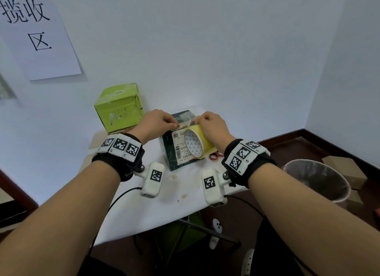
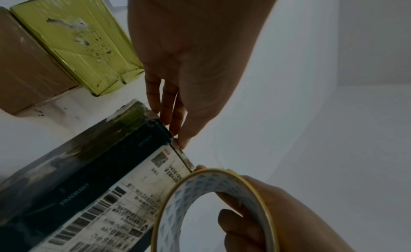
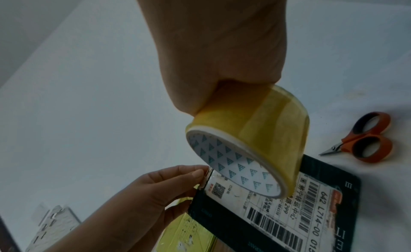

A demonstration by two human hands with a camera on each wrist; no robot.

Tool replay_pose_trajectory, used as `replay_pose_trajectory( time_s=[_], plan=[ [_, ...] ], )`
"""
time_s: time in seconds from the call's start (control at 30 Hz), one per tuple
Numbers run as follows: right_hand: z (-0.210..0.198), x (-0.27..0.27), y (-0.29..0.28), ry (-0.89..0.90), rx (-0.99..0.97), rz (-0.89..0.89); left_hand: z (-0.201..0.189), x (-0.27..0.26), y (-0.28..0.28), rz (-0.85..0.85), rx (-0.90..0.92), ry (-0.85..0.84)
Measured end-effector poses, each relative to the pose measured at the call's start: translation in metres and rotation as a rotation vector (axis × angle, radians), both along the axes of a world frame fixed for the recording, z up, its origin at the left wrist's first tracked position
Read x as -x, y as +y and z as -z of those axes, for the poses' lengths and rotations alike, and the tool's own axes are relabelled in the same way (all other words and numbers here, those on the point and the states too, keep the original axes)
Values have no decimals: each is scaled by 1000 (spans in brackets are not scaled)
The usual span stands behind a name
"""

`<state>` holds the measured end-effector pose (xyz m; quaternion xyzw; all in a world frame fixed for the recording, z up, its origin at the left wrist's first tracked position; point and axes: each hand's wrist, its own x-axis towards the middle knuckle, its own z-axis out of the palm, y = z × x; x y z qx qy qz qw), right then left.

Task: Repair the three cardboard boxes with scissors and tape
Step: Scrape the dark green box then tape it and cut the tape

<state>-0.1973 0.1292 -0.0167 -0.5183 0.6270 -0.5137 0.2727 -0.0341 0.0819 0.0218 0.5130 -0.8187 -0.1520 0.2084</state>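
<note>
**Tape meets the dark box**

On the white table (image 1: 144, 210), we work over the dark green box (image 1: 170, 152). Our right hand (image 1: 213, 127) grips the yellow tape roll (image 1: 197, 144) with fingers curled round it, at the box's top edge. Our left hand (image 1: 156, 121) pinches that same top edge beside the shipping label (image 2: 133, 194). Behind stands the lime green box (image 1: 119, 107) on a brown box (image 2: 29, 71). Orange scissors (image 3: 364, 138) lie on the table beside the dark box.
</note>
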Motion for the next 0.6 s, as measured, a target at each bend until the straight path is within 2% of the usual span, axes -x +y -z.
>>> replay_pose_trajectory(
  time_s=[0.27, 0.43, 0.6],
  plan=[
    [1, -1, 0, 3, 12, -21, -4, 3, -5, 5, -7, -57],
    [4, 0, -2, -1, -4, -14, -12, 8, -6, 75, 119, -320],
    [5, 0, -4, 7, -1, -21, -16, 15, -7, 109, 103, -599]
  ],
)
